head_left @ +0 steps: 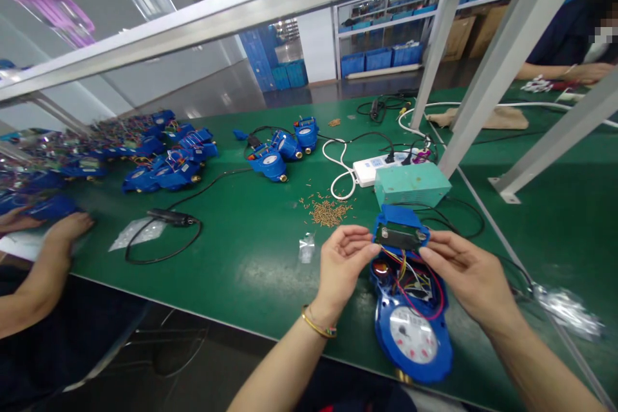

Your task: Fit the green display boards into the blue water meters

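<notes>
A blue water meter [412,328] with a white dial lies at the near edge of the green table [251,251], its upper compartment open and showing red, yellow and black wires. My left hand [340,264] pinches the left end of the meter's blue cover with a black part [400,232], held just above the open compartment. My right hand [466,273] grips the right end of the same cover. Both hands have fingers closed on it.
A pile of small brass pieces [328,211] and a green box [411,184] lie just beyond my hands, with a white power strip [371,168] behind. More blue meters [277,151] sit further left. A co-worker's hand [67,228] rests at the left; another person sits at the far right.
</notes>
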`<state>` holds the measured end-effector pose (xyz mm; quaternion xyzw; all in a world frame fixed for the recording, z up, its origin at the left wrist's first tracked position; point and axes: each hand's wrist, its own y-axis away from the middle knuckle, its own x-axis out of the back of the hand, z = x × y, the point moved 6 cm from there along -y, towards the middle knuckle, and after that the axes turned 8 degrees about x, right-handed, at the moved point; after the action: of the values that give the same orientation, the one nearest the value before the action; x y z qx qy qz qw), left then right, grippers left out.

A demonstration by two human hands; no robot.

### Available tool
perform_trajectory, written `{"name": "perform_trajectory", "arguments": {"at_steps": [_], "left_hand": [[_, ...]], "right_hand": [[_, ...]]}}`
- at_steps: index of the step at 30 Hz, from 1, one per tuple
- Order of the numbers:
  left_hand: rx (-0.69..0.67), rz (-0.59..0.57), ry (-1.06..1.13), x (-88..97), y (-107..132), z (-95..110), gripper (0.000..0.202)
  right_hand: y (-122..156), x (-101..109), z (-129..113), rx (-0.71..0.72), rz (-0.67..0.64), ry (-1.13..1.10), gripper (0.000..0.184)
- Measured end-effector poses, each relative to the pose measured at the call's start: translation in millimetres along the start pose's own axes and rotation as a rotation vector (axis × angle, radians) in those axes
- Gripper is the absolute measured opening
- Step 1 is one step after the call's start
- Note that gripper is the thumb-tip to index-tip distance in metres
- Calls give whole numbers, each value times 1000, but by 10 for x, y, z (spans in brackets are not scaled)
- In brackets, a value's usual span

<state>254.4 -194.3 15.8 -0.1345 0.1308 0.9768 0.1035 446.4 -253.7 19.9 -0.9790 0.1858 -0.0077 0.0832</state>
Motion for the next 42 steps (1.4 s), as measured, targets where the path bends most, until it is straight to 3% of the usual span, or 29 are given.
{"name": "perform_trajectory", "arguments": {"at_steps": [4, 9, 17, 26, 35, 42], "left_hand": [[-83, 6, -130, -36, 88, 53, 21], [-75, -18, -353, -206, 146, 40, 22], [-40, -2, -283, -338, 143, 4, 20], [-18, -15, -288, -320, 225, 53, 17], [222, -27, 47, -313, 262, -16, 15], [295, -75, 136, -315, 258, -29, 27]], "right_hand": [[61, -15, -53, 80, 59, 27, 43], [130, -33, -98, 215, 44, 86, 24], [128, -99, -100, 182, -104, 167, 27], [137, -73, -251, 363, -7, 323, 21], [214, -85, -373, 578, 32, 565, 17], [241, -93, -419, 593, 38, 598, 15]]}}
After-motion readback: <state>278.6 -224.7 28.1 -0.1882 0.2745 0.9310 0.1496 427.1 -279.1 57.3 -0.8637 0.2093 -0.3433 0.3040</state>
